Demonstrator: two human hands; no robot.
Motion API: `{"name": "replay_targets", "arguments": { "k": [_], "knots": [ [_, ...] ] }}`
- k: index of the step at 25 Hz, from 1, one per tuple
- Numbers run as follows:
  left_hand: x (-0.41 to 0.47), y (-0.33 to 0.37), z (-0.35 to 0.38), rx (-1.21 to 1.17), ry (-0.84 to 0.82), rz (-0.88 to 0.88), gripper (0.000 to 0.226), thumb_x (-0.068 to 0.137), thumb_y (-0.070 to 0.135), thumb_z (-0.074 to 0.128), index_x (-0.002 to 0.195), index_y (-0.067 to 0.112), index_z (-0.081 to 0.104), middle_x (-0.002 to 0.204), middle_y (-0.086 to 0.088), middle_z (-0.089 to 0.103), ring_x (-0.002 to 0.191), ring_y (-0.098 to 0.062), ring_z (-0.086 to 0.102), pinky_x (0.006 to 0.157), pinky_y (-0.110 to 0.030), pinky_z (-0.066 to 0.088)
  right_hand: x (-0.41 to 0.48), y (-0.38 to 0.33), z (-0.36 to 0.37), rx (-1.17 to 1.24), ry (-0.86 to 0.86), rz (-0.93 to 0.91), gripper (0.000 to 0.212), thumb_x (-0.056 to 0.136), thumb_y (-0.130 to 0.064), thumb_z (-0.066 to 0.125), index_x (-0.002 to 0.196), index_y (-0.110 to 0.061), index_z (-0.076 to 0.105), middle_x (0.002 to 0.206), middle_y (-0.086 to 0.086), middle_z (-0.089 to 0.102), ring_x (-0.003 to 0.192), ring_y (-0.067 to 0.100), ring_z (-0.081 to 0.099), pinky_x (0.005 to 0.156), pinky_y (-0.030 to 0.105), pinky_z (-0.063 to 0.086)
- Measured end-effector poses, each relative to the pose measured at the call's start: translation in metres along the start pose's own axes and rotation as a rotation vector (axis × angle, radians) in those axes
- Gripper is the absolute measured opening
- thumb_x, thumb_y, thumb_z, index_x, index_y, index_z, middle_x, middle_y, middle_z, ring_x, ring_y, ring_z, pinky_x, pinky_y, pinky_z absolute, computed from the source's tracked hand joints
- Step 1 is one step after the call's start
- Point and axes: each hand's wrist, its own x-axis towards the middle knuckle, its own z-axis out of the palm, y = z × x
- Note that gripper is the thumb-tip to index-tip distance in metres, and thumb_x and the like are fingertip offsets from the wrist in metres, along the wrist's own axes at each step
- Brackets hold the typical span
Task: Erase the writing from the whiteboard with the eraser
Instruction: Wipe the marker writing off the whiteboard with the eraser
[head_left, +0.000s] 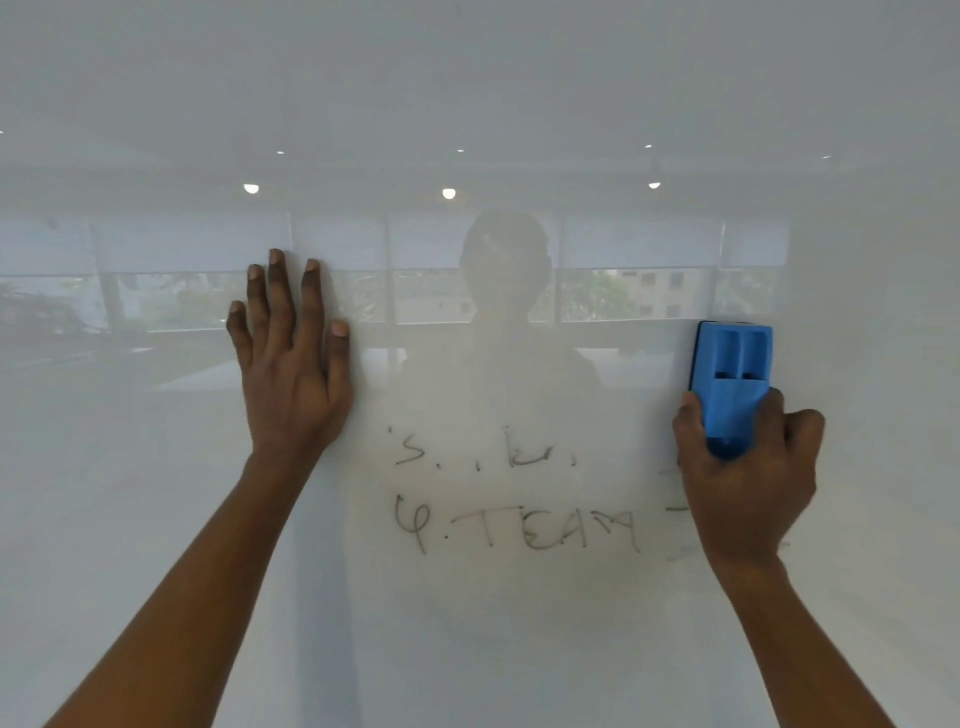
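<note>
Left hand (293, 364) flat on whiteboard (519, 104), fingers (278, 291) spread, right hand (748, 467) gripping blue eraser (730, 379) against board, upper right of writing (514, 525), "4. TEAM" legible below smudged remnants.

My eraser (730, 382) is a blue plastic block with two long grooves moulded into its back and a dark pad underneath. It stands upright, pad flat against the whiteboard (519, 104), its lower end hidden in my grip. It lies up and to the right of the writing (514, 525), apart from the letters. The whiteboard is a glossy white surface filling the whole view, mirroring windows and ceiling lights. The writing is in thin dark marker: an upper line reduced to broken fragments, and below it a full line reading "4. TEAM". A few short strokes show further right, partly hidden.
</note>
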Motion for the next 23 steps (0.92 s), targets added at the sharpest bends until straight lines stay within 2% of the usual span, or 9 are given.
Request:
{"name": "replay_targets", "arguments": {
  "k": [8,19,23],
  "knots": [
    [-0.109,-0.007,-0.004,-0.050,-0.093,-0.059,0.063,0.111,0.039,0.026,0.167,0.011,0.020,0.176,-0.010,0.008,0.164,-0.028,0.002,0.132,-0.055,0.005,0.001,-0.004,-0.002,0.009,-0.004,0.009,0.063,0.092,-0.052,0.070,0.123,0.001,0.057,0.098,0.019,0.047,0.077,0.015,0.041,0.065,0.029,0.043],
    [-0.117,-0.021,0.017,0.058,-0.022,-0.017,0.060,0.111,0.035,0.026,0.167,0.013,0.019,0.174,-0.015,0.013,0.164,-0.031,0.007,0.132,-0.053,0.006,0.000,-0.001,0.001,0.043,0.012,0.016,0.065,0.091,-0.055,0.069,0.125,0.000,0.059,0.098,0.021,0.048,0.082,0.014,0.043,0.068,0.028,0.043],
    [-0.117,-0.021,0.018,0.067,-0.013,-0.008,0.061,0.111,0.034,0.029,0.167,0.012,0.020,0.174,-0.016,0.013,0.163,-0.033,0.009,0.131,-0.056,0.010,-0.009,-0.010,0.004,0.057,0.047,0.105,0.064,0.091,-0.053,0.070,0.125,0.000,0.059,0.097,0.021,0.048,0.081,0.014,0.042,0.068,0.029,0.042]
  ]
}}
